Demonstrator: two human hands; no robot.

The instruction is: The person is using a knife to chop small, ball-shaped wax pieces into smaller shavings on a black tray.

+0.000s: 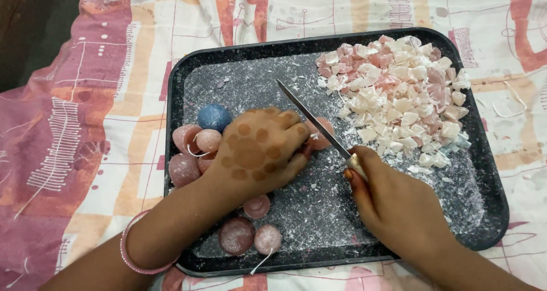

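Note:
A black tray (490,200) dusted with white powder lies on a patterned cloth. My left hand (259,151) presses down on a pink round wax piece (320,136) near the tray's middle. My right hand (393,203) grips a knife (312,119) by its handle, the blade slanting up to the left across that pink piece. Several round pink pieces (194,151) and one blue ball (213,117) sit at the tray's left. More pink rounds (250,234), some with white wicks, lie by the front edge, under my left wrist.
A heap of chopped pink and white chunks (399,97) fills the tray's back right corner. The pink, red and cream cloth (85,126) spreads all around the tray. Thin white wick strands (513,103) lie on the cloth to the right.

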